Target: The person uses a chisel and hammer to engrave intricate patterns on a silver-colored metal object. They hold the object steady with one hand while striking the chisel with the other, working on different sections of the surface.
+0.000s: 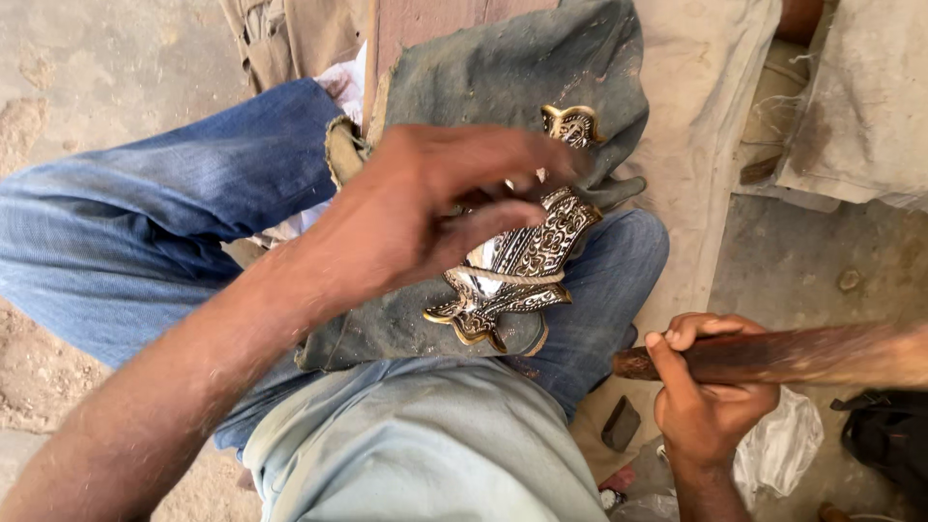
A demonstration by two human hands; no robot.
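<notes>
Ornate metal piece (pixel 522 266), lying on a grey-green cloth (pixel 503 87) over the person's lap: looking rigid, fairly heavy, slick where polished, best gripped by its raised scrolled edges. Left hand (pixel 425 208) is hovering half-open, fingers spread and brushing the piece, grasping nothing; right hand (pixel 706 387) is clenching a brown wooden handle (pixel 773 353).

Left hand (pixel 416 208) over ornate metalwork (pixel 517 261); right hand (pixel 706 387) grips wooden stick (pixel 773 353).

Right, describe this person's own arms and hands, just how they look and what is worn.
Both forearms are bare, with no sleeves in view. The left hand and right hand wear no gloves, and no rings, watch or bracelets show. Fine pale dust speckles the left forearm. Below them the person wears blue jeans.
</notes>
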